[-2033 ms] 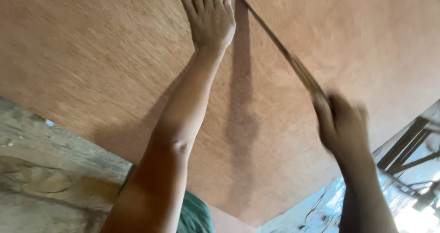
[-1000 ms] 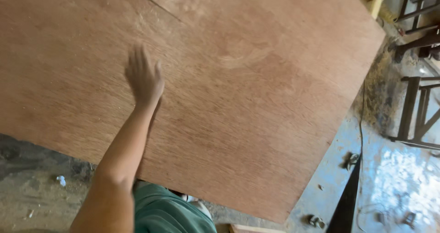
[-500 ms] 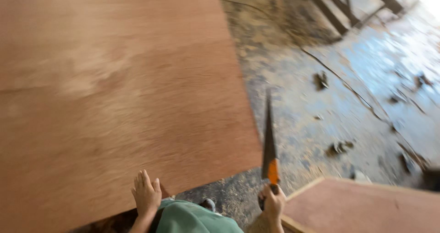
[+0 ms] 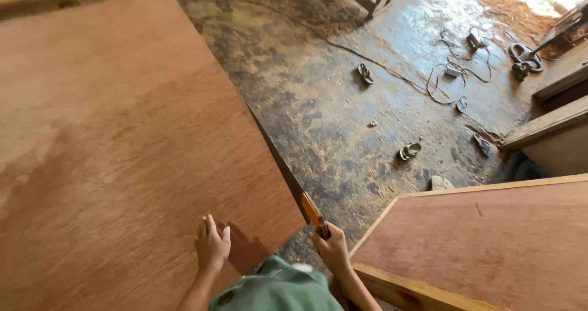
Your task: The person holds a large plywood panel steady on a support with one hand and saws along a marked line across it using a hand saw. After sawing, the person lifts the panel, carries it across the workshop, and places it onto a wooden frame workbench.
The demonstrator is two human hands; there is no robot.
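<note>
Green shirt, bare forearms, bare hands (image 4: 212, 245)

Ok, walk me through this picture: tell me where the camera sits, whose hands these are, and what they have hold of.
The picture comes from one camera worn on a person's head, looking down, so both hands at the bottom edge belong to that person. There is no machine here.

The left hand lies flat, fingers spread, on a large reddish plywood sheet that fills the left side of the view. The right hand grips the handle of a handsaw, with orange near the grip; its dark blade runs along the sheet's right edge, pointing away from the person.

At lower right is a second board with a pale wooden frame along its edge. Beyond lies a dusty concrete floor with cables, scattered sandals and sawdust. The green cloth at the bottom is the person's clothing.
</note>
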